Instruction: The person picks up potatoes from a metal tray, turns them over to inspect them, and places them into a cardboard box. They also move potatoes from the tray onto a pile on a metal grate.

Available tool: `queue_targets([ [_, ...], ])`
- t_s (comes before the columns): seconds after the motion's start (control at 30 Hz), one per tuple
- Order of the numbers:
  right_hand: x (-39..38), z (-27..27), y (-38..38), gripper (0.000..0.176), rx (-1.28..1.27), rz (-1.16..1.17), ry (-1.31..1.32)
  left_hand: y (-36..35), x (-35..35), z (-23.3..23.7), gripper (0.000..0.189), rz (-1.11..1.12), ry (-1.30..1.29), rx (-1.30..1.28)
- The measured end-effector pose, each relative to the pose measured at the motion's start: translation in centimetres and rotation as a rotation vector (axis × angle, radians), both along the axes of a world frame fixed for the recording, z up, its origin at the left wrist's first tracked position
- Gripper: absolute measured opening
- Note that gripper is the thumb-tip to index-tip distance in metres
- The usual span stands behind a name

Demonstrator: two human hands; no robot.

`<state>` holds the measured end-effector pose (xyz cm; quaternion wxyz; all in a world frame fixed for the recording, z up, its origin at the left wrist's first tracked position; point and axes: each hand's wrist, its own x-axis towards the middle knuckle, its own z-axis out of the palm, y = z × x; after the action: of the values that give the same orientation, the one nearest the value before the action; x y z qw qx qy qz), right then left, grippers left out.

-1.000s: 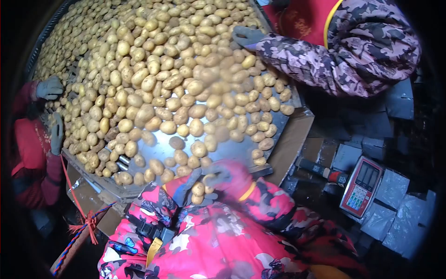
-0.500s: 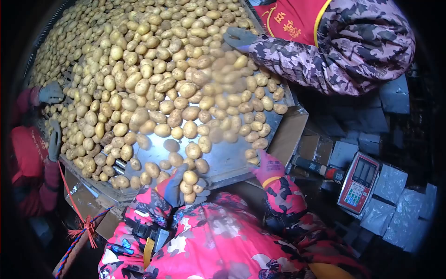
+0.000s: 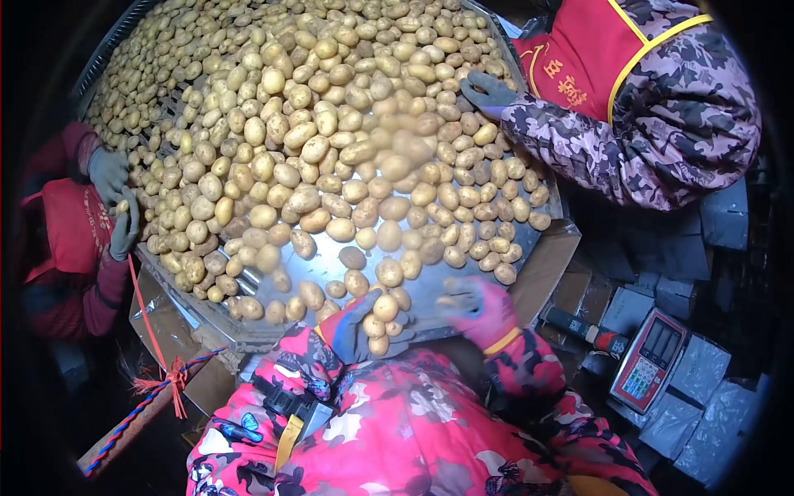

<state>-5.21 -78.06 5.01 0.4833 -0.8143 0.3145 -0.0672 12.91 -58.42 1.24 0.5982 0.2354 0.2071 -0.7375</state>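
My left hand (image 3: 349, 332), in a blue-grey glove, is cupped around several potatoes (image 3: 385, 308) at the near edge of a metal sorting table (image 3: 430, 285). The potatoes are stacked in its palm and between its fingers. To the right, my right hand (image 3: 484, 314), in a pink glove with greyish fingertips, hovers over the bare metal near the edge. Its fingers point left and are smeared by motion, so whether they hold a potato cannot be made out. Beyond both hands spreads a large heap of loose potatoes (image 3: 265, 165).
A co-worker's gloved hand (image 3: 490, 93) rests on the potatoes at the upper right. Another person's two gloved hands (image 3: 112, 182) are at the left edge. A cardboard flap (image 3: 542, 269), a digital scale (image 3: 651, 361) and wrapped boxes (image 3: 699, 368) stand at right; a roped pole (image 3: 149, 422) at lower left.
My right hand has moved left, away from the potatoes by the right corner. My left hand still holds its potatoes. The left co-worker's hands have come together. The whole view has shifted.
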Motion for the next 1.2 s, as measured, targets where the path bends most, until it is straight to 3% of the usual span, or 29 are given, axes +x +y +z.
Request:
queue_targets([
  [0.07,2.7,2.7,1.9,0.052,0.105,0.155,-0.009,-0.2,0.1,-0.1,0.041,0.025,0.029,-0.026],
  [0.13,4.0,2.0,2.7,0.054,-0.085,0.266,-0.178,-0.5,0.2,0.2,0.045,0.033,0.046,0.020],
  [0.17,4.3,2.9,2.6,0.054,0.217,0.183,-0.020,-0.5,0.2,0.2,0.046,0.037,0.054,0.042],
  [0.27,4.7,0.7,1.9,0.055,0.449,-0.130,-0.194,0.0,0.0,0.0,0.046,-0.005,-0.187,-0.036],
  [0.3,5.3,0.5,1.6,0.057,0.378,-0.069,-0.122,0.1,0.0,0.1,0.048,-0.022,-0.112,-0.082],
  [0.4,7.1,1.4,2.6,0.059,0.530,0.236,0.309,0.6,0.4,1.2,0.056,-0.075,0.110,-0.214],
  [0.43,7.1,0.2,3.2,0.061,0.396,0.390,0.474,0.5,0.2,2.0,0.057,-0.070,0.169,-0.074],
  [0.53,6.1,-1.7,4.0,0.061,0.433,0.301,0.227,1.3,0.5,0.6,0.055,-0.060,0.090,-0.158],
  [0.57,6.4,-1.9,3.7,0.060,0.521,0.265,0.127,1.3,0.1,0.2,0.051,-0.022,-0.051,-0.071],
  [0.67,6.7,-1.2,2.0,0.063,0.663,0.158,0.005,2.1,0.9,0.1,0.049,0.019,0.090,-0.082],
  [0.7,6.7,-0.8,2.1,0.055,0.594,0.141,-0.117,1.3,1.6,2.7,0.047,0.030,0.109,-0.043],
  [0.8,6.9,-0.7,1.5,0.054,0.532,0.180,-0.154,2.3,1.9,1.8,0.054,0.013,0.191,-0.091],
  [0.87,7.0,-1.0,1.5,0.054,0.559,0.180,-0.113,2.9,2.3,1.6,0.053,-0.021,0.072,-0.167],
  [0.93,7.2,-1.1,0.6,0.055,0.513,0.214,-0.031,5.1,0.7,-2.9,0.053,-0.034,-0.243,-0.293],
  [1.0,7.2,-0.9,-0.3,0.057,0.408,0.264,0.097,5.5,1.4,-4.2,0.052,0.095,0.174,-0.239],
  [1.07,8.0,-0.9,-2.0,0.056,0.310,0.169,0.163,3.3,3.0,2.3,0.051,0.060,0.033,-0.031],
  [1.13,9.6,-1.8,-5.0,0.052,0.313,0.010,0.147,2.5,3.9,5.3,0.051,0.083,-0.008,0.094],
  [1.2,12.5,-3.8,-8.7,0.051,0.080,-0.043,-0.061,5.2,3.9,0.8,0.053,0.122,0.034,-0.131],
])
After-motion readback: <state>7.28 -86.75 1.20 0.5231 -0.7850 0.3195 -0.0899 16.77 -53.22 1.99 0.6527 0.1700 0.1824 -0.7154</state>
